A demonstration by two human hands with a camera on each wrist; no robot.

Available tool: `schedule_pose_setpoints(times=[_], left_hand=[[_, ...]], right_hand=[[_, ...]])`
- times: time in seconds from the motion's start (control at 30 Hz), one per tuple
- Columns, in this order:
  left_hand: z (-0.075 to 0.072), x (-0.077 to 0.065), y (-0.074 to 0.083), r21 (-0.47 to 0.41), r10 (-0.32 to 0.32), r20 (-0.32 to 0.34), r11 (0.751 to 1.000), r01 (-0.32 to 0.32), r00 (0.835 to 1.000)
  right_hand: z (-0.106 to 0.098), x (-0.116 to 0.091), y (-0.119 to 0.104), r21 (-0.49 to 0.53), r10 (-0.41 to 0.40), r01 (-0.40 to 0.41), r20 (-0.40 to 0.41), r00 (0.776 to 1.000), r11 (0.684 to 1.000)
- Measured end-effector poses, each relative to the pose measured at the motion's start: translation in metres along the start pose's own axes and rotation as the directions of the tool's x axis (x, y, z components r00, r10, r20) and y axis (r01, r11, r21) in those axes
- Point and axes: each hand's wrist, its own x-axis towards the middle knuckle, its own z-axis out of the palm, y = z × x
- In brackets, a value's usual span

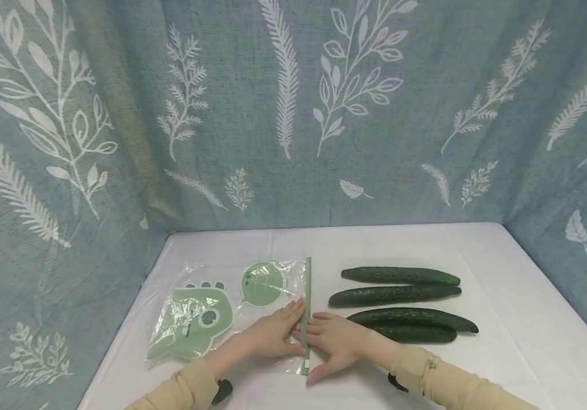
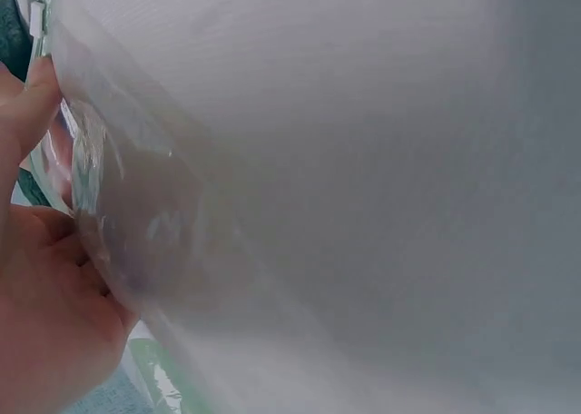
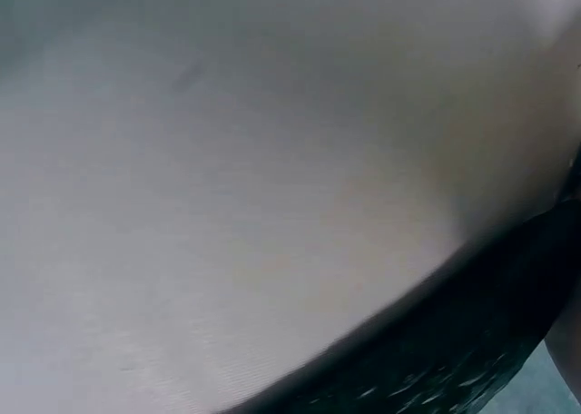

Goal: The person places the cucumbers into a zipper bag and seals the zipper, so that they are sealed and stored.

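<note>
A clear zip bag (image 1: 262,285) with green dinosaur prints lies flat on the white table, its green zip strip (image 1: 308,285) towards the right. My left hand (image 1: 273,333) rests on the bag, fingers extended to the strip and thumb low beside the white slider (image 1: 307,364). In the left wrist view, the thumb and fingers touch the bulging plastic (image 2: 163,223) at the bag's edge. My right hand (image 1: 341,339) has its fingers stretched against the strip from the other side, thumb spread below. The right fingertips are partly hidden at the strip.
Several dark green cucumbers lie to the right: a back one (image 1: 401,276), a middle one (image 1: 395,295) and a front pair (image 1: 416,318) behind the right wrist. One cucumber (image 3: 436,359) crosses the right wrist view's lower corner. A patterned blue curtain (image 1: 293,188) surrounds the table.
</note>
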Motion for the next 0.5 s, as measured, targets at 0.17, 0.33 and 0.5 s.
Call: schedule_pose_setpoints(times=[0.17,0.33,0.5], left_hand=[[0.002,0.0007,-0.0016,-0.027,0.015,-0.017,1.0,-0.015,1.0],[0.0031,0.0024,-0.0039,-0.053,0.001,-0.031,0.999,-0.003,1.0],[0.0041,0.0037,-0.0052,-0.071,-0.013,-0.073,0.997,0.008,0.997]], right_hand=[[-0.0006,0.0043,-0.0029,-0.029,0.005,-0.004,0.012,1.0,1.0],[0.0011,0.0038,-0.0032,-0.018,0.005,-0.005,0.009,1.0,1.0],[0.0029,0.0031,-0.0014,0.003,0.005,-0.005,0.006,1.0,1.0]])
